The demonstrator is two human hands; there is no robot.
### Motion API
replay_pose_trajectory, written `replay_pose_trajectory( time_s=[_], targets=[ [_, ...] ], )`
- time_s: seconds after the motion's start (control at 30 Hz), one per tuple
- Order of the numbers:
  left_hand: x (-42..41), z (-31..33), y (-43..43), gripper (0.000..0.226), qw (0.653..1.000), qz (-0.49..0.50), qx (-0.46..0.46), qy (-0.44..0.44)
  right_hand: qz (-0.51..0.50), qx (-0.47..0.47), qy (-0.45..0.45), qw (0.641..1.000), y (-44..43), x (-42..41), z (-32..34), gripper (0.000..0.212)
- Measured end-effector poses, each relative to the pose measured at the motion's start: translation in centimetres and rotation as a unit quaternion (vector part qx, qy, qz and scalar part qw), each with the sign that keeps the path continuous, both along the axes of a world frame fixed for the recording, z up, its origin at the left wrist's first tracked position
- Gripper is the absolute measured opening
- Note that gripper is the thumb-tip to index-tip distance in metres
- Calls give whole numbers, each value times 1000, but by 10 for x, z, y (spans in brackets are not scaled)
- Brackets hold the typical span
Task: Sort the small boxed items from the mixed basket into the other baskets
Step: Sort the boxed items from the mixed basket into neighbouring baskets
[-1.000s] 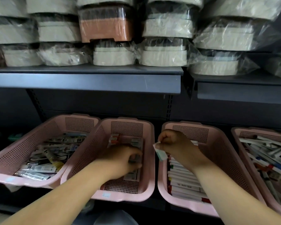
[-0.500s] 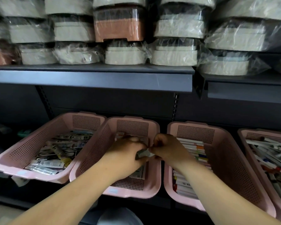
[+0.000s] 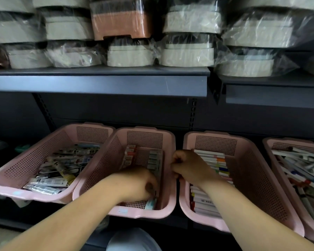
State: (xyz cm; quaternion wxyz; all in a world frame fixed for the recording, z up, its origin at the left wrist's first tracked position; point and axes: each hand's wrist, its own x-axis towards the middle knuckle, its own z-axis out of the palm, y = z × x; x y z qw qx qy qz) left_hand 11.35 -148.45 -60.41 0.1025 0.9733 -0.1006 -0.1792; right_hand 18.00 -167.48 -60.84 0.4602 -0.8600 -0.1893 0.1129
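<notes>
**Sorting station: position of the hands at the second basket**

Four pink perforated plastic baskets are set side by side below a dark grey metal shelf (image 3: 98, 86): first basket (image 3: 25, 165), second basket (image 3: 145, 138), third basket (image 3: 216, 144) and fourth basket (image 3: 297, 140), counted from the left. Two hands are seen. The left hand (image 3: 134, 183) is found inside the second basket, fingers bent down at its near right corner; whether anything is pinched cannot be told. The right hand (image 3: 187, 167) is curled, with nothing seen in it, over the rims between the second and third baskets. Two rows of small boxes (image 3: 130, 156) are laid in the second basket. One pale blue small box (image 3: 150, 203) lies just beneath the left fingertips, long axis roughly away from the person. The left hand is judged nearer.
</notes>
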Motion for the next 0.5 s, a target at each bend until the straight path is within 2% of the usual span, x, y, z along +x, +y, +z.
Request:
replay_pose_trajectory(
  time_s=[0.17,0.3,0.43,0.5],
  targets=[
    [-2,-4,7,53,996,-51,58,45,15,5,10,1000,-1,2,-4,16],
    [2,-11,-6,34,992,-106,63,26,15,-1,12,1000,-1,2,-4,14],
    [7,-19,-12,28,988,-123,86,33,15,7,26,1000,-2,2,-5,14],
    [7,-22,-11,26,985,-142,96,8,15,8,29,999,-3,3,-5,12]
  ],
)
